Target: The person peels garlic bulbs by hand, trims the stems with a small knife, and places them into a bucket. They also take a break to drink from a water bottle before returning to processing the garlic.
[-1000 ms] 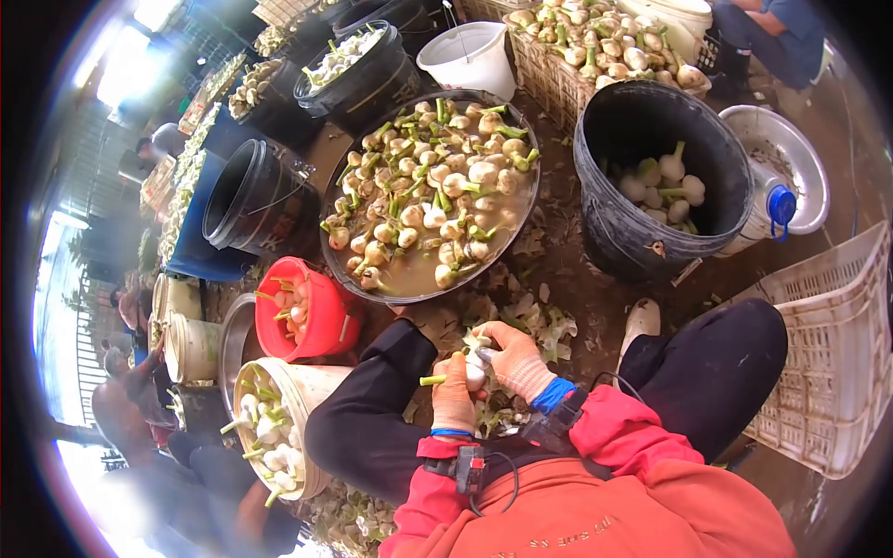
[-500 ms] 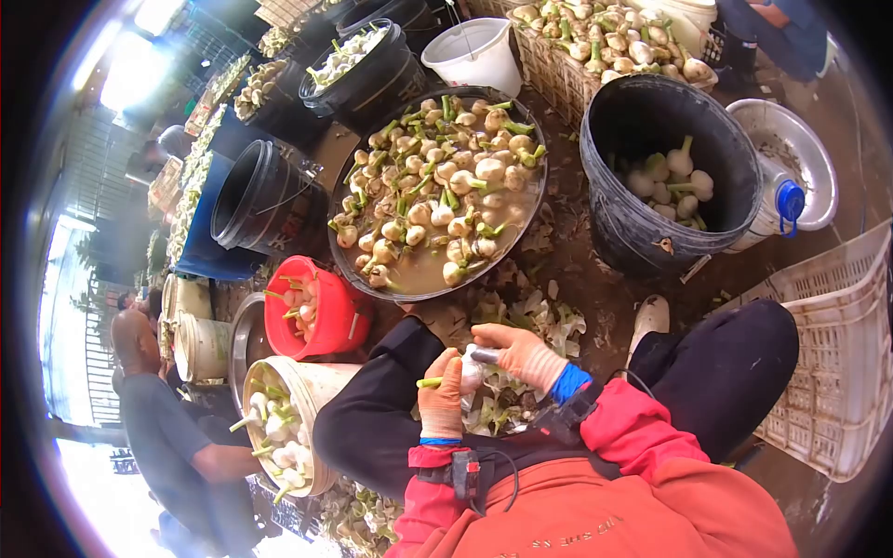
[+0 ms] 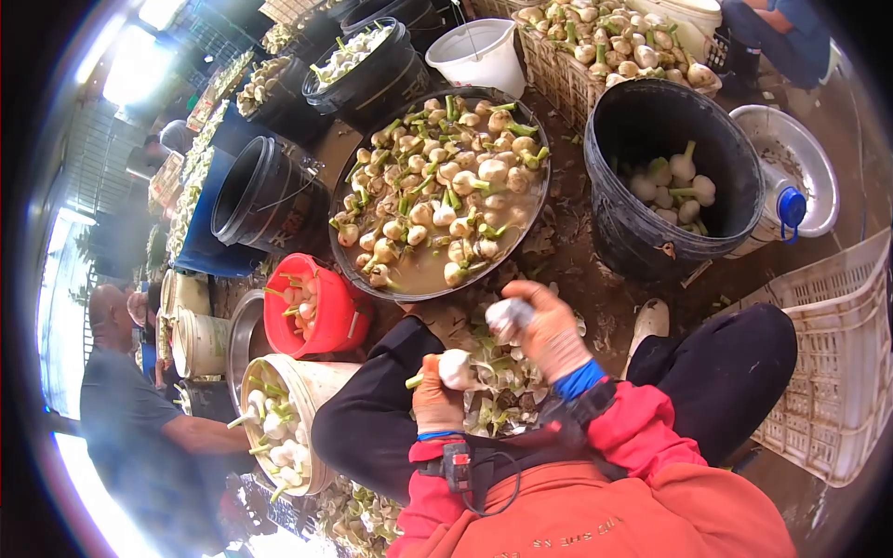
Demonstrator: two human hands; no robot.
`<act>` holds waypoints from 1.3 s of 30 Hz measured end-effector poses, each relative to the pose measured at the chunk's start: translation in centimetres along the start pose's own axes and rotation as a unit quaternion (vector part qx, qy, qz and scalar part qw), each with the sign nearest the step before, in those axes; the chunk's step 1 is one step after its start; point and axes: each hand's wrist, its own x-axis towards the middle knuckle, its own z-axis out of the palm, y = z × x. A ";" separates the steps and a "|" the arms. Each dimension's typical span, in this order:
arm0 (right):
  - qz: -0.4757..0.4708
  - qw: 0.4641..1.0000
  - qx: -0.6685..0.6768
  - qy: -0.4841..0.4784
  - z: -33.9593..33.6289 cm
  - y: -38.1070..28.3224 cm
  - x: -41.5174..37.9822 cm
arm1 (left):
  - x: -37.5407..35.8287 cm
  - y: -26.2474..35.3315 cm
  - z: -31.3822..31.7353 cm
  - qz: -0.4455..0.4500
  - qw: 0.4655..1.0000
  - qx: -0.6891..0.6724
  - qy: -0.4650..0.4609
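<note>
above the peelings [image 3: 507, 377], the left hand [image 3: 437, 402] gripped a white garlic bulb [image 3: 457, 369], its green stem [image 3: 415, 381] jutting out; the right hand [image 3: 551, 335], near it, held a pale thing [image 3: 508, 318] too blurred to name.

White garlic bulb [image 3: 457, 369], green stem [image 3: 415, 380] pointing left, in left hand [image 3: 437, 405]

The floor [image 3: 605, 327] is brown and looks wet, with a dull shine towards the right. At the left stands a greyish, ribbed wall [image 3: 104, 163], with a bright opening [image 3: 58, 279] below it. Strong white light [image 3: 138, 67] glares at the upper left, blurring nearby detail.
</note>
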 end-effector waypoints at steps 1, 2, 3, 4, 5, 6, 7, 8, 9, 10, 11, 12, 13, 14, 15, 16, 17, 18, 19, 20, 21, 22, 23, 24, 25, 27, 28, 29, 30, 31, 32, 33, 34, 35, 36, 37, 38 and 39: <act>-0.026 0.998 0.052 0.037 -0.8 -1.1 0.8 | -1.1 1.1 0.7 -0.047 0.999 -0.016 -0.004; -0.053 0.990 0.104 0.075 -1.8 -2.2 1.4 | -0.8 1.6 -0.2 -0.081 0.995 -0.060 0.004; -0.062 0.993 0.079 0.065 -3.1 -2.5 2.1 | -0.9 1.8 0.0 -0.068 0.996 -0.051 0.014; -0.062 0.993 0.080 0.064 -3.5 -1.5 2.2 | -1.0 1.9 0.4 -0.054 0.997 -0.044 0.024; -0.039 0.983 -0.177 0.018 -3.7 -0.3 1.9 | -1.1 1.8 0.8 -0.053 0.997 -0.044 0.022; -0.014 0.906 -0.423 -0.027 -3.2 0.6 1.3 | -1.7 1.5 2.1 0.007 0.999 0.038 0.030; -0.051 0.879 -0.471 -0.061 -2.0 1.3 0.3 | -2.0 1.2 3.0 0.065 0.990 0.120 0.037; 0.004 0.912 -0.398 -0.096 -1.6 2.6 -0.1 | -2.0 0.9 3.2 0.063 0.990 0.120 0.036; -0.018 0.910 -0.401 -0.098 -1.2 3.7 -0.7 | -2.1 0.7 3.4 0.100 0.972 0.208 0.040; -0.041 0.908 -0.405 -0.101 -0.7 4.3 -0.9 | -2.1 0.4 3.6 0.138 0.945 0.294 0.043; 0.008 0.899 -0.429 -0.084 0.7 3.0 -1.4 | -2.0 0.0 3.6 0.164 0.935 0.314 0.025; 0.057 0.888 -0.452 -0.067 2.1 1.5 -1.9 | -2.1 -0.4 3.7 0.163 0.935 0.314 0.021; 0.016 0.857 -0.510 -0.064 2.0 2.3 -1.7 | -2.3 -0.8 3.9 0.193 0.918 0.346 0.011; 0.014 0.857 -0.511 -0.063 1.8 2.7 -1.9 | -2.5 -1.1 4.2 0.223 0.899 0.377 0.001; -0.031 0.833 -0.549 -0.054 1.5 3.2 -2.0 | -2.8 -1.2 4.5 0.210 0.901 0.379 0.006; -0.076 0.806 -0.585 -0.045 1.5 3.3 -2.1 | -2.7 -1.1 4.4 0.211 0.901 0.380 0.005; -0.069 0.851 -0.518 -0.040 1.4 3.3 -2.0 | -2.6 -1.0 4.1 0.192 0.915 0.354 -0.011; -0.070 0.852 -0.517 -0.040 1.2 3.2 -1.9 | -2.5 -0.9 4.0 0.174 0.929 0.327 -0.027; -0.010 0.917 -0.396 -0.038 1.5 2.3 -1.9 | -3.1 -0.4 5.1 0.144 0.943 0.297 -0.047; 0.049 0.962 -0.266 -0.037 1.6 1.8 -1.9 | -3.0 -0.4 5.0 0.146 0.943 0.297 -0.047; 0.019 0.955 -0.292 -0.049 1.4 2.1 -1.8 | -2.7 -0.3 4.8 0.073 0.967 0.243 -0.039; 0.018 0.955 -0.291 -0.051 1.6 2.0 -1.9 | -2.4 -0.2 4.5 0.000 0.982 0.187 -0.031; -0.003 0.954 -0.291 -0.069 1.8 1.8 -2.0 | -2.0 0.2 3.9 -0.097 0.971 0.217 0.025; -0.023 0.953 -0.291 -0.086 1.9 1.6 -2.1 | -1.8 0.4 3.4 -0.095 0.971 0.217 0.025; -0.007 0.958 -0.274 -0.077 1.9 1.5 -2.1 | -1.7 0.6 3.2 -0.115 0.973 0.200 -0.022; 0.029 0.968 -0.246 -0.049 1.0 2.5 -1.6 | -1.8 0.2 2.9 -0.093 0.977 0.183 -0.047; 0.063 0.974 -0.217 -0.021 0.3 3.0 -1.0 | -2.2 0.3 3.4 -0.093 0.977 0.184 -0.049; 0.098 0.972 -0.214 0.023 -0.7 3.3 -0.7 | -3.0 0.6 4.4 -0.100 0.983 0.134 -0.073; 0.158 0.969 -0.180 0.065 -2.6 4.4 0.3 | -3.8 0.9 5.1 -0.108 0.986 0.084 -0.096; 0.180 0.951 -0.241 0.072 -3.1 4.0 0.1 | -4.1 1.1 5.7 -0.087 0.986 0.085 -0.113; 0.201 0.929 -0.302 0.076 -3.1 3.5 0.2 | -4.3 1.1 6.0 -0.084 0.987 0.083 -0.112; 0.164 0.906 -0.389 0.033 -3.0 3.7 0.1 | -4.2 1.3 6.4 -0.039 0.984 0.132 -0.115; 0.124 0.874 -0.471 -0.008 -2.4 3.4 0.0 | -4.1 1.4 6.7 0.005 0.976 0.181 -0.119; 0.063 0.831 -0.551 -0.036 -1.7 3.2 0.1 | -4.2 1.4 6.7 0.030 0.977 0.199 -0.076; 0.063 0.832 -0.551 -0.035 -1.1 2.9 -0.2 | -4.1 1.2 6.7 0.030 0.976 0.200 -0.077; 0.051 0.886 -0.459 -0.043 -0.4 2.5 -0.7 | -3.9 1.0 6.4 0.059 0.968 0.239 -0.055; 0.038 0.930 -0.362 -0.051 0.0 2.4 -1.0 | -3.6 0.9 6.0 0.087 0.956 0.277 -0.034; 0.018 0.937 -0.342 -0.073 -0.7 3.9 -0.7 | -3.4 0.8 5.5 0.100 0.942 0.318 -0.037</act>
